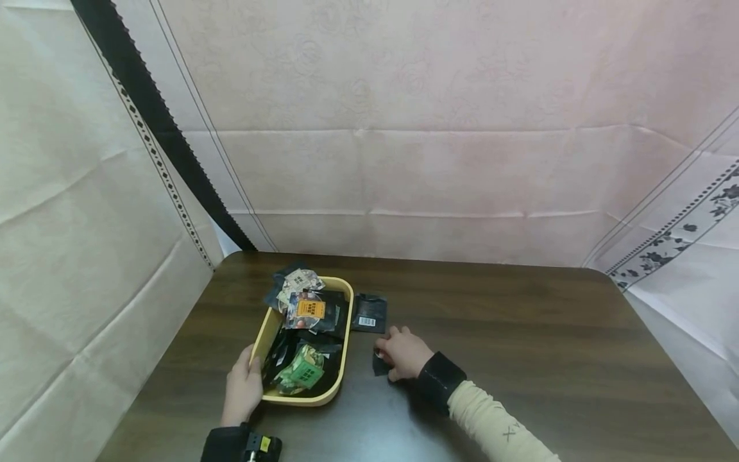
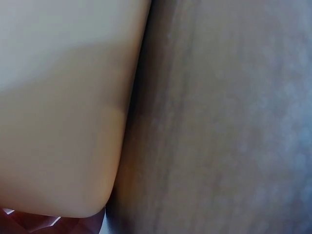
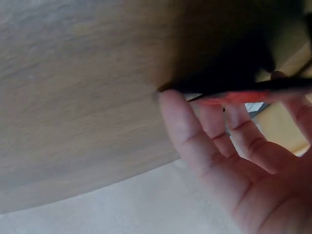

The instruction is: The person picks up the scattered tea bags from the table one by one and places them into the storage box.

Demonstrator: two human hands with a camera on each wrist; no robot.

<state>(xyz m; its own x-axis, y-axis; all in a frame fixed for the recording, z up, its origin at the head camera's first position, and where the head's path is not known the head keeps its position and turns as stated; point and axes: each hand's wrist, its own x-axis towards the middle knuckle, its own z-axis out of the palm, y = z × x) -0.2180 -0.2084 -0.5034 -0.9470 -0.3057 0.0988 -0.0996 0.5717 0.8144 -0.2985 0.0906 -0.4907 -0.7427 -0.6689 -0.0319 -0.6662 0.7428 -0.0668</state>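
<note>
The left hand [image 1: 244, 388] rests against the near left corner of the yellow tray [image 1: 271, 321], thumb over the rim and fingers along the outer wall, so it holds the tray's edge. The left wrist view shows only that pale tray wall [image 2: 58, 122] pressed close against the dark table [image 2: 219, 122].

The tray stands on the table [image 1: 519, 333] towards its left side. It is filled with small packets: a green one [image 1: 305, 373] at the near end just beside the left hand, black ones in the middle, an orange-labelled one [image 1: 310, 309] further back, and a pale printed one [image 1: 300, 281] overhanging the far rim.

Just right of the tray, a black packet with a barcode label [image 1: 369, 313] lies flat on the table, apart from both hands.

The right hand [image 1: 404, 353] lies on the table near the tray's right wall, fingers curled on a small black packet [image 1: 380, 364] at its left side. In the right wrist view the fingertips [image 3: 170, 105] pinch this thin dark packet [image 3: 234, 87] at its edge, lifted slightly off the table surface.
</note>
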